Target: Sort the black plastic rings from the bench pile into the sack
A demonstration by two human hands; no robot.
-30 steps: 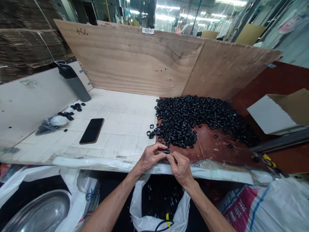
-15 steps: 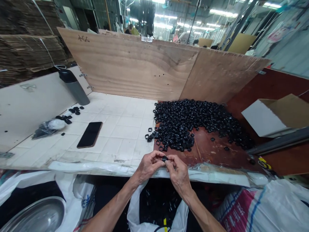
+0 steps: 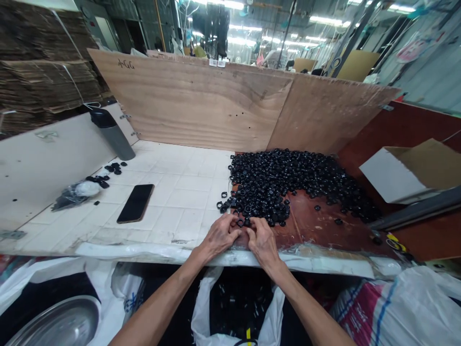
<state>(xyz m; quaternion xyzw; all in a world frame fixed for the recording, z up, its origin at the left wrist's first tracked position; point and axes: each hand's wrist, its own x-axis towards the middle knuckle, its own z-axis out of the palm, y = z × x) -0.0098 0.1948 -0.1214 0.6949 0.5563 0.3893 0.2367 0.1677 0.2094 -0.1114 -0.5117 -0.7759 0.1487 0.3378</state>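
A large heap of small black ring-shaped parts [image 3: 288, 175] covers the reddish-brown half of the table. My left hand [image 3: 221, 236] is at the heap's near edge, with thumb and forefinger apart beside a loose black ring [image 3: 240, 223]. Facing it, my right hand [image 3: 264, 241] has its fingertips by another black part [image 3: 247, 222], thumb spread away. Neither hand visibly grips a part, though the fingertips partly hide the ones they touch. Below the table edge, an open white sack [image 3: 201, 317] contains more black parts.
On the white half lie a phone [image 3: 136, 203], a plastic bag of dark pieces [image 3: 74, 194] and a grey bottle [image 3: 114, 137]. A wooden board [image 3: 201, 101] closes off the back. At right are a cardboard box [image 3: 396, 175], a dark metal bar [image 3: 418, 210] and yellow-handled scissors [image 3: 396, 242].
Half a second ago both hands held one black part between their fingertips at the table edge. Now that part is out of their grasp, and both hands have reached forward to the heap.
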